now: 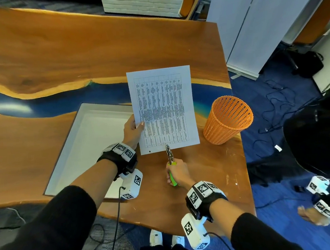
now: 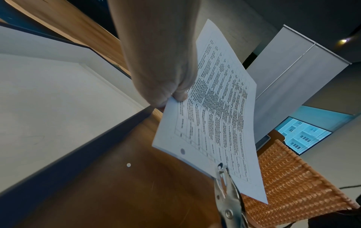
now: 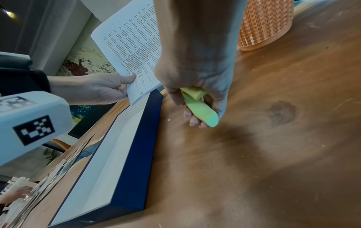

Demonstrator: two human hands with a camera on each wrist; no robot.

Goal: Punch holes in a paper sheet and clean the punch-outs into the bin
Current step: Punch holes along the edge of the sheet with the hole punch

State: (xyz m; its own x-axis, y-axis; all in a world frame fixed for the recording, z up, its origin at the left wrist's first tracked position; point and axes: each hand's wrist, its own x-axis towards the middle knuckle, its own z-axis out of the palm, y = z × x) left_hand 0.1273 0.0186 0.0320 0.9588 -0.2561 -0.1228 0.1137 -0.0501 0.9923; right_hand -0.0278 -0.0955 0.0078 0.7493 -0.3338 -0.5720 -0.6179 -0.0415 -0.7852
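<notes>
Head view: left hand (image 1: 132, 130) pinching the left edge of the printed paper sheet (image 1: 163, 109), thumb on top, sheet lifted over the tabletop (image 1: 74, 59). Right hand (image 1: 177, 173) wrapped tight round the green handles of the hole punch (image 1: 169, 154), metal nose biting the near edge of the sheet. One hole (image 1: 149, 151) already there near the left corner. Orange mesh bin (image 1: 227, 119) standing to the right, just beside the sheet. White tray (image 1: 85, 139) lying on the left.

Left wrist view: thumb and fingers (image 2: 180, 95) clamped on the sheet edge. Punch nose (image 2: 221, 169) closed over the near edge, right of the first hole. One little white punch-out (image 2: 128, 165) lying on the wood below.

Right wrist view: fingers (image 3: 195, 121) curled round the green handle (image 3: 201, 108), squeezed close together. Another white speck (image 3: 168, 119) on the wood near the tray's blue wall (image 3: 140, 154).

Could go wrong: sheet held in the air, so a hard squeeze or a pull might tear the edge or make a crooked hole. Tiny dots could fall far, roll off the tabletop, or slip through the bin's mesh holes.
</notes>
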